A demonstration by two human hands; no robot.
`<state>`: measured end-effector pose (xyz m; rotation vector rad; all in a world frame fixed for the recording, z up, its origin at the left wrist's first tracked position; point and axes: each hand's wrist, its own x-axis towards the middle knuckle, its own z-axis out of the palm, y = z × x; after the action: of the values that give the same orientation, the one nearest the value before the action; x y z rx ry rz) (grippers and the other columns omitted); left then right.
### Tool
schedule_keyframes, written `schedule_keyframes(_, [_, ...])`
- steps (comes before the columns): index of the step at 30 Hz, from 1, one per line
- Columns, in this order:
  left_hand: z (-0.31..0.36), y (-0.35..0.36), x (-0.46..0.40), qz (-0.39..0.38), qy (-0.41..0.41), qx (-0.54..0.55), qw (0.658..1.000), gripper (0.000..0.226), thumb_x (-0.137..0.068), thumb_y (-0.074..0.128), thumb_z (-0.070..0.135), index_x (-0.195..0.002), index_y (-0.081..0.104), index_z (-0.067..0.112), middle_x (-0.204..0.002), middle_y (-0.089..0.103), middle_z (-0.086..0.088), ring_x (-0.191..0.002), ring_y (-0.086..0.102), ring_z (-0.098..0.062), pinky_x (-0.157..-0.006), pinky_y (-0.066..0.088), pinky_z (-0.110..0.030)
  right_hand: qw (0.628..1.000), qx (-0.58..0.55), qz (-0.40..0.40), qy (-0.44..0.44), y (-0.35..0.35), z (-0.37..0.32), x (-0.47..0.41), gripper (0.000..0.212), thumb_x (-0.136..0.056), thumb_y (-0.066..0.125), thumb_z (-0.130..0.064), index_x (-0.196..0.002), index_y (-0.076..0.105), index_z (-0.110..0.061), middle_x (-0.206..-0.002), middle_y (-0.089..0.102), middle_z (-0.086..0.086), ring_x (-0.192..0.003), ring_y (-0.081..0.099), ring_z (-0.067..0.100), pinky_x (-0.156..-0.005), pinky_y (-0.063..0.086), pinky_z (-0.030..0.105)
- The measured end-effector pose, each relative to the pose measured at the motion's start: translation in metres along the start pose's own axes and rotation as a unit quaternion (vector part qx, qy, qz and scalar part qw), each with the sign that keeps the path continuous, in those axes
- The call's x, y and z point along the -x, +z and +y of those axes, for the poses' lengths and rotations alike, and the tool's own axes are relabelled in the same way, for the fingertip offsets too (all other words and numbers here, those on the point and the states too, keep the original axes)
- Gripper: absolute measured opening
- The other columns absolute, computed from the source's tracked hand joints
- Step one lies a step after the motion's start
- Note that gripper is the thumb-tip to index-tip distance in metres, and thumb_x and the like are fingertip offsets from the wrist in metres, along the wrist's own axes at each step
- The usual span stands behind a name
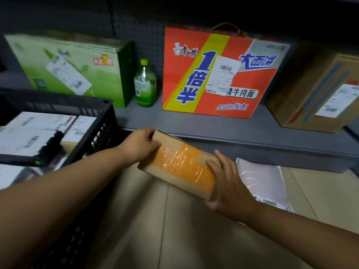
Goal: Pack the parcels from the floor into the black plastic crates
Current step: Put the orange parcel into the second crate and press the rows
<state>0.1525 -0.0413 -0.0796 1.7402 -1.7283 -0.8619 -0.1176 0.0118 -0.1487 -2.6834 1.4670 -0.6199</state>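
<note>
Two bare forearms reach in from the bottom edge. The left hand point(142, 145) grips the far end of one long cardboard parcel point(180, 166), thumb on top over its orange tape; the right hand point(227, 183) clasps the near end, fingers curled round the corner. The parcel hangs tilted above the tiled floor point(174, 230), just right of one black plastic crate point(93, 121). At least two white-labelled parcels point(35, 133) lie in the crate; a dark object partly covers them and I cannot tell what it is. One grey plastic mailer point(266, 181) lies flat on the floor beside the right hand. On the grey shelf point(213, 129) behind stand three cartons: a green carton point(77, 68), an orange noodle carton point(217, 74) and a brown carton point(318, 94), plus one green-capped bottle point(145, 84) between the first two.
</note>
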Motion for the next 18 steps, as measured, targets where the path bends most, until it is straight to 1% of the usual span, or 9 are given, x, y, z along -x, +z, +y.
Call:
schedule_keyframes(2, [-0.007, -0.018, 0.004, 0.006, -0.025, 0.066, 0.997, 0.03, -0.089, 0.061, 0.009, -0.119, 0.058, 0.01, -0.11, 0.065, -0.01, -0.098, 0.061, -0.023, -0.09, 0.049, -0.035, 0.995, -0.065, 0.004, 0.07, 0.004, -0.009, -0.011, 0.115, -0.061, 0.076, -0.06, -0.147, 0.008, -0.026, -0.157, 0.008, 0.005, -0.141, 0.017, 0.023, -0.11, 0.021, 0.038])
schedule_keyframes(4, [-0.012, -0.032, 0.009, 0.026, -0.03, 0.087, 0.995, 0.041, -0.088, 0.062, 0.004, -0.128, 0.053, 0.009, -0.111, 0.062, -0.008, -0.098, 0.058, -0.018, -0.085, 0.044, -0.027, 0.96, -0.2, -0.025, 0.197, 0.002, -0.02, -0.022, 0.113, -0.067, 0.078, -0.051, -0.149, 0.002, -0.028, -0.157, 0.012, -0.003, -0.14, 0.023, 0.016, -0.112, 0.031, 0.038])
schedule_keyframes(6, [-0.018, -0.041, 0.014, 0.044, -0.02, 0.089, 0.995, 0.045, -0.086, 0.062, 0.001, -0.129, 0.052, 0.009, -0.11, 0.061, -0.007, -0.098, 0.057, -0.016, -0.083, 0.042, -0.023, 0.925, -0.278, -0.054, 0.252, 0.001, -0.031, -0.034, 0.08, -0.081, 0.068, -0.045, -0.143, 0.02, -0.031, -0.145, 0.037, -0.005, -0.123, 0.047, 0.01, -0.093, 0.047, 0.025])
schedule_keyframes(8, [-0.02, -0.045, 0.018, 0.061, -0.008, 0.111, 0.992, 0.046, -0.085, 0.061, -0.005, -0.128, 0.053, 0.008, -0.109, 0.061, -0.004, -0.098, 0.056, -0.013, -0.081, 0.043, -0.019, 0.927, -0.297, -0.041, 0.226, 0.003, -0.039, -0.043, 0.038, -0.091, 0.056, -0.038, -0.124, 0.037, -0.036, -0.121, 0.055, -0.008, -0.101, 0.057, 0.005, -0.072, 0.044, 0.01])
schedule_keyframes(10, [-0.022, -0.049, 0.02, 0.091, 0.005, 0.136, 0.986, 0.048, -0.083, 0.057, -0.013, -0.125, 0.054, 0.008, -0.107, 0.059, -0.002, -0.098, 0.054, -0.011, -0.076, 0.043, -0.014, 0.926, -0.314, -0.002, 0.208, 0.002, -0.046, -0.052, 0.021, -0.095, 0.051, -0.031, -0.114, 0.044, -0.035, -0.105, 0.058, -0.011, -0.099, 0.059, 0.009, -0.071, 0.043, 0.01])
schedule_keyframes(12, [-0.025, -0.053, 0.02, 0.126, 0.015, 0.141, 0.982, 0.05, -0.08, 0.055, -0.019, -0.121, 0.057, 0.009, -0.105, 0.06, 0.0, -0.092, 0.056, -0.006, -0.072, 0.044, -0.012, 0.923, -0.327, 0.033, 0.198, 0.001, -0.052, -0.059, 0.016, -0.095, 0.05, -0.026, -0.111, 0.051, -0.029, -0.103, 0.059, -0.009, -0.096, 0.059, 0.007, -0.072, 0.044, 0.01])
schedule_keyframes(14, [-0.029, -0.056, 0.021, 0.136, 0.016, 0.152, 0.979, 0.05, -0.077, 0.053, -0.021, -0.112, 0.06, 0.013, -0.1, 0.062, -0.001, -0.076, 0.059, 0.005, -0.069, 0.045, -0.006, 0.921, -0.332, 0.065, 0.193, 0.001, -0.056, -0.064, 0.021, -0.094, 0.054, -0.022, -0.115, 0.055, -0.021, -0.112, 0.055, -0.003, -0.094, 0.056, 0.001, -0.069, 0.044, 0.006])
schedule_keyframes(16, [-0.03, -0.058, 0.023, 0.123, 0.006, 0.166, 0.978, 0.051, -0.075, 0.054, -0.019, -0.108, 0.059, 0.02, -0.096, 0.063, 0.003, -0.074, 0.059, 0.004, -0.073, 0.047, -0.013, 0.912, -0.348, 0.084, 0.202, 0.003, -0.06, -0.068, 0.022, -0.09, 0.06, -0.016, -0.111, 0.053, -0.018, -0.122, 0.043, -0.002, -0.097, 0.055, 0.001, -0.07, 0.045, 0.003])
schedule_keyframes(18, [-0.03, -0.06, 0.026, 0.119, -0.005, 0.2, 0.973, 0.048, -0.076, 0.059, -0.014, -0.11, 0.056, 0.021, -0.094, 0.062, 0.008, -0.08, 0.059, -0.002, -0.079, 0.049, -0.02, 0.904, -0.367, 0.089, 0.201, 0.005, -0.063, -0.07, 0.025, -0.085, 0.067, -0.013, -0.102, 0.052, -0.023, -0.132, 0.032, -0.008, -0.104, 0.056, 0.007, -0.078, 0.049, 0.006])
